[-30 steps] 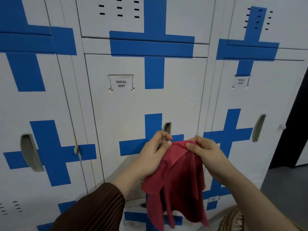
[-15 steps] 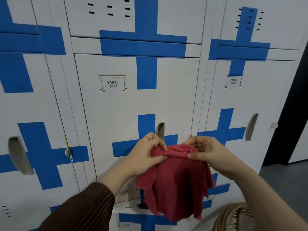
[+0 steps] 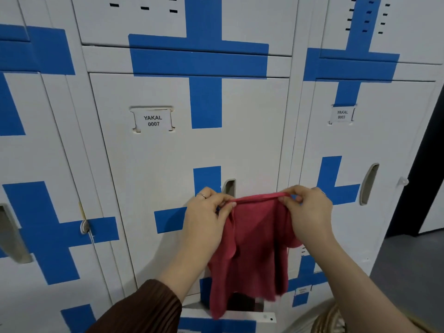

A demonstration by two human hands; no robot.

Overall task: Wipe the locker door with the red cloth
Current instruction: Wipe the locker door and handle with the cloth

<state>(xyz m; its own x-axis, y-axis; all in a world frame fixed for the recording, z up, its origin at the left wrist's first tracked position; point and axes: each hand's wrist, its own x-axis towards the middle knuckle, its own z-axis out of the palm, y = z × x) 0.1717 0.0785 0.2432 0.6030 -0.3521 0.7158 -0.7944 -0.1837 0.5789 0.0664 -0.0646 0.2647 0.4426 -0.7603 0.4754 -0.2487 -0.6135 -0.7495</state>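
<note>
**Hands stretching the red cloth in front of the locker door**

Both hands are holding the cloth up between them, low in front of the lockers. On the left, the left hand [image 3: 206,217], coming out of a brown sleeve [image 3: 144,308], is pinching one end of the top edge of the red cloth [image 3: 254,248] between thumb and curled fingers. That edge is running rolled and taut across to the right hand [image 3: 310,212], which is pinching the other end the same way, so neither hand is lying open or free. Below the grip, the rest of the cloth is hanging loose in folds.

Pulling the edge straight like this is probably serving to open the cloth out or find a fold line, so that a flat pad and not a bunched wad is meeting the metal. Wiping is not yet happening. Whether the hanging part is brushing the door, I cannot tell.

Behind, a neighbouring door on the left [image 3: 36,152] is standing shut. The locker door [image 3: 192,145] in the middle, carrying the label YAKAL 0007 [image 3: 153,120], is facing the person squarely. The hands are sitting just in front of its handle recess [image 3: 229,187] and its blue cross [image 3: 168,219]. Holding the cloth here is likely putting it within easy reach of that panel. Further right, another labelled door [image 3: 384,140] is also standing closed.
</note>
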